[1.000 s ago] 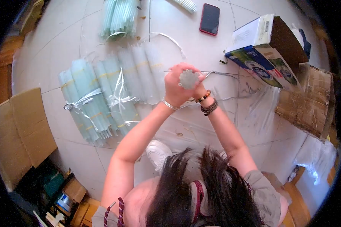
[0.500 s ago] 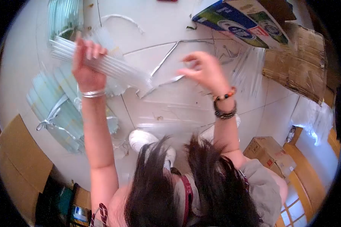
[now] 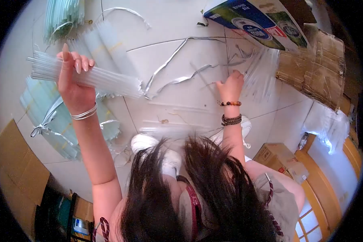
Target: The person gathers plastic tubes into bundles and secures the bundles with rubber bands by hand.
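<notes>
My left hand (image 3: pixel 74 76) is wrapped round a bundle of thin clear plastic tubes (image 3: pixel 113 80), held slantwise above the floor. My right hand (image 3: pixel 231 86) is low over the floor, its fingers curled, beside loose clear tubes (image 3: pixel 262 76) lying spread out. Blurred thin streaks by its thumb look like a tube in its grip. Between the hands, a silvery-white strip of tie (image 3: pixel 171 62) lies bent on the tiles. Under my left arm are tied tube bundles (image 3: pixel 56 121), with another bundle (image 3: pixel 64 18) beyond.
A printed blue, green and white carton (image 3: pixel 254 26) and a worn brown cardboard piece (image 3: pixel 314 66) stand at the right. Clear plastic wrap (image 3: pixel 328 125) hangs near a wooden frame (image 3: pixel 324 189). A small carton (image 3: pixel 280 159) is behind my right arm; a cardboard flap (image 3: pixel 18 161) is at left.
My right hand has moved down and rightward to the loose tubes. My left hand, still round its tube bundle, has shifted left and slightly down.
</notes>
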Motion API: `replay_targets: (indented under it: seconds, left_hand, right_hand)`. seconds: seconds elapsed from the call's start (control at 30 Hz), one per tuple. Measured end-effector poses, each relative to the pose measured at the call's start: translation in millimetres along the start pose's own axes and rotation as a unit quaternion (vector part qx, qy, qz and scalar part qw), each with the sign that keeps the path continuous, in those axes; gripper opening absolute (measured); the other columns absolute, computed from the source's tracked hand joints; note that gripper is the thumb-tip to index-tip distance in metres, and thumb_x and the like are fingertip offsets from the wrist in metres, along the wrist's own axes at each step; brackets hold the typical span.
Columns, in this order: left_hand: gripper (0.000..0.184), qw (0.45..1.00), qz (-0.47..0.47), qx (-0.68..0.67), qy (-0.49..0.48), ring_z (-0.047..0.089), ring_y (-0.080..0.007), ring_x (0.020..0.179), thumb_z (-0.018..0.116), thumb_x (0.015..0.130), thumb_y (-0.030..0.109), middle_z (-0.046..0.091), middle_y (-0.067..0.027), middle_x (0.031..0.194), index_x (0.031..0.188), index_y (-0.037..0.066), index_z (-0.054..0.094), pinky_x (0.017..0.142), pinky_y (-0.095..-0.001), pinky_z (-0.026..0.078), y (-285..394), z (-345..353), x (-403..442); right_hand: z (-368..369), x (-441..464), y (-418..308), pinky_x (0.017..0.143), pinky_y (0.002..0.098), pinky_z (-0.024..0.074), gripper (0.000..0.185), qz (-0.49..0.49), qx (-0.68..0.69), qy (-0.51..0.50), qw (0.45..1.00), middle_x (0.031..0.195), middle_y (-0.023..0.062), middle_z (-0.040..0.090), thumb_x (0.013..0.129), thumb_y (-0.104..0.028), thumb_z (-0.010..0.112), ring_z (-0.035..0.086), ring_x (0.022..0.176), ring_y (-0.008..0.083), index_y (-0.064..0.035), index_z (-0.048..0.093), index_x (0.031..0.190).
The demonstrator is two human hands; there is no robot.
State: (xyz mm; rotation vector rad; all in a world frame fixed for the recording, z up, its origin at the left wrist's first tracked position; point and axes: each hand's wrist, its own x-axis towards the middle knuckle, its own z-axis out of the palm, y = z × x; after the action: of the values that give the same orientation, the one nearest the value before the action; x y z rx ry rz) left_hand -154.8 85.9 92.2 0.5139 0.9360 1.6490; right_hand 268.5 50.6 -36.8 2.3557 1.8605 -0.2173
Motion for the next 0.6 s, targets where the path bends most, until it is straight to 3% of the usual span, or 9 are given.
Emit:
replay_targets:
  seconds: [0.1, 0.2, 0.3, 0.4, 0.53, 0.6]
  left_hand:
    - [0.010, 0.999, 0.005, 0.033, 0.000, 0.042, -0.0117, 0.072, 0.055, 0.104, 0.021, 0.040, 0.0019, 0.077, 0.100, 0.011, 0.056, 0.075, -0.0306, 0.040, 1, 0, -3]
    - [0.010, 0.999, -0.005, 0.045, 0.013, 0.042, -0.0118, 0.072, 0.054, 0.105, 0.021, 0.040, 0.0020, 0.077, 0.102, 0.012, 0.056, 0.075, -0.0305, 0.039, -1, -1, -7]
    - [0.010, 0.999, -0.004, 0.053, 0.013, 0.042, -0.0118, 0.072, 0.053, 0.105, 0.021, 0.039, 0.0020, 0.077, 0.104, 0.011, 0.056, 0.075, -0.0302, 0.039, -5, 2, -7]
    - [0.010, 0.999, 0.000, 0.046, -0.005, 0.042, -0.0117, 0.071, 0.053, 0.106, 0.021, 0.040, 0.0018, 0.076, 0.104, 0.011, 0.056, 0.074, -0.0300, 0.039, -7, 3, -7]
    - [0.010, 0.998, 0.017, 0.054, -0.007, 0.042, -0.0117, 0.070, 0.054, 0.105, 0.020, 0.040, 0.0011, 0.075, 0.101, 0.011, 0.054, 0.072, -0.0306, 0.039, -4, 2, -8]
    - [0.009, 0.996, 0.032, 0.083, -0.015, 0.043, -0.0117, 0.069, 0.056, 0.103, 0.018, 0.042, 0.0004, 0.075, 0.099, 0.010, 0.053, 0.072, -0.0310, 0.040, -3, 4, -10]
  right_hand:
    - [-4, -5, 7, 0.100, 0.0487, 0.0470, 0.075, 0.007, 0.119, -0.017, 0.993, 0.128, 0.0277, 0.055, 0.068, -0.029, 0.081, 0.054, 0.117, 0.0398, 0.0097, 0.051, 0.126]
    - [-24, -23, -9, 0.097, 0.0523, 0.0470, 0.066, -0.031, 0.035, -0.044, 0.998, 0.124, 0.0274, 0.055, 0.071, -0.023, 0.076, 0.054, 0.117, 0.0404, 0.0081, 0.050, 0.124]
    - [-27, -27, -42, 0.094, 0.0567, 0.0480, 0.057, 0.053, 0.023, -0.055, 0.997, 0.123, 0.0276, 0.054, 0.076, -0.020, 0.072, 0.052, 0.121, 0.0426, 0.0073, 0.050, 0.120]
    - [7, -18, -24, 0.090, 0.0538, 0.0512, 0.046, 0.066, 0.071, 0.002, 0.995, 0.122, 0.0264, 0.053, 0.079, -0.013, 0.067, 0.057, 0.115, 0.0446, 0.0052, 0.050, 0.117]
    - [0, -10, 21, 0.076, 0.0484, 0.0515, 0.034, 0.048, 0.133, -0.104, 0.985, 0.108, 0.0217, 0.061, 0.084, -0.014, 0.067, 0.064, 0.095, 0.0393, 0.0011, 0.054, 0.111]
    - [-71, -10, 20, 0.067, 0.0427, 0.0508, 0.027, 0.044, 0.220, -0.181, 0.958, 0.092, 0.0165, 0.066, 0.088, -0.018, 0.069, 0.067, 0.078, 0.0317, 0.0003, 0.057, 0.105]
